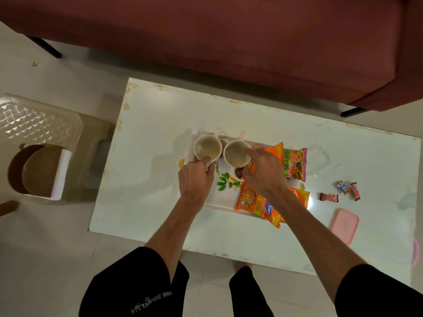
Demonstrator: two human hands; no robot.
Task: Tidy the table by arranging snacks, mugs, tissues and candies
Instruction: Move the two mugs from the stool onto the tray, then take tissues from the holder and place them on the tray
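Head view looked straight down on a maroon sofa [229, 37], cut off by the top edge, and below it a white table [160, 115] whose right corner ran out of frame. On the table sat a pale tray [219, 203] with a leaf print, largely covered by what lay on it. Orange snack packets [254, 202] overlapped its right part, with a pink-edged packet [295, 164] beside them; their lettering was only partly readable. Two cream mugs [207, 148] stood side by side at the tray's far end, handles pointing away. The left hand [195, 179] gripped the near side of the left mug, its fingers curled round the wall and mostly hidden. The right hand [263, 172] reached over the right mug [235, 153], forefinger on the rim, other fingers curled down; what they pinched I could not tell. A pink lid [344, 225] lay near the table's right edge, three wrapped candies [342, 191] beyond it
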